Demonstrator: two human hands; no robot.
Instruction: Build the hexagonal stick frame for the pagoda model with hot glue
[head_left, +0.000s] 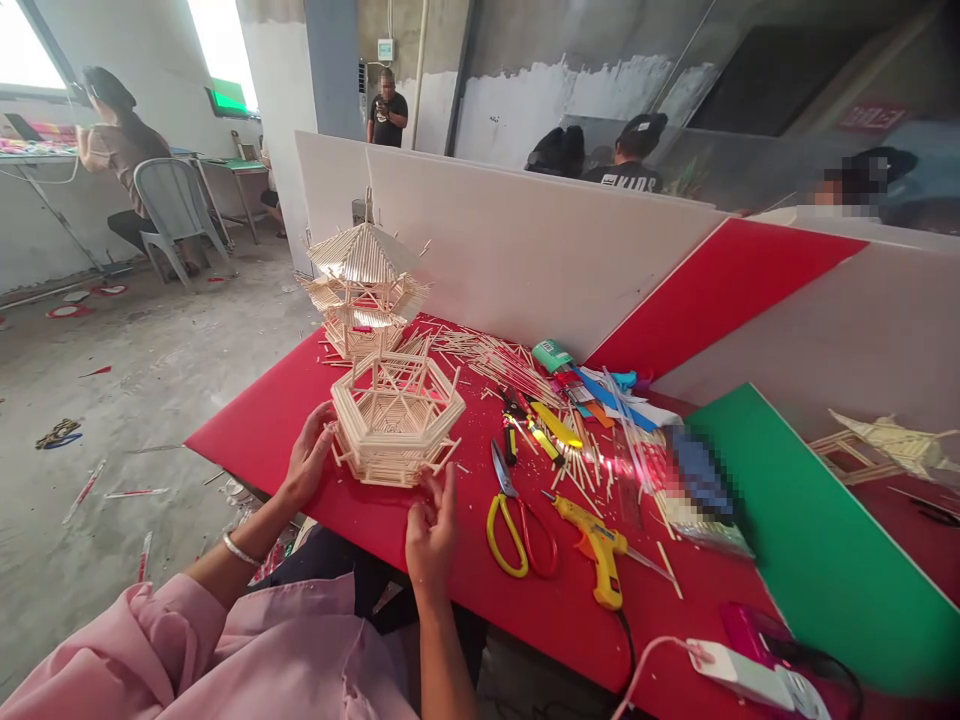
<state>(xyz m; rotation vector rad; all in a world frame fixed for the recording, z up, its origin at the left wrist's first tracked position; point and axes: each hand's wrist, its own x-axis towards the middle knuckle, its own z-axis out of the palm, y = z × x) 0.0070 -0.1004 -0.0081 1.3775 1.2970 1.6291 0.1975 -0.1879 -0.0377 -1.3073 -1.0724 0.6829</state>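
1. Head view: stick frame over red bench, near stick tower; can't tell if it touches the bench.
2. Left hand: fingers holding frame's left side.
3. Right hand: fingers holding its near right corner.

Left hand: some fingers hidden at stick frame, grip unclear. Pagoda: lower part blocked by frame. Pixelated item: can't identify. Wall sign: blurred, unreadable. Stick model: cut off, right edge.
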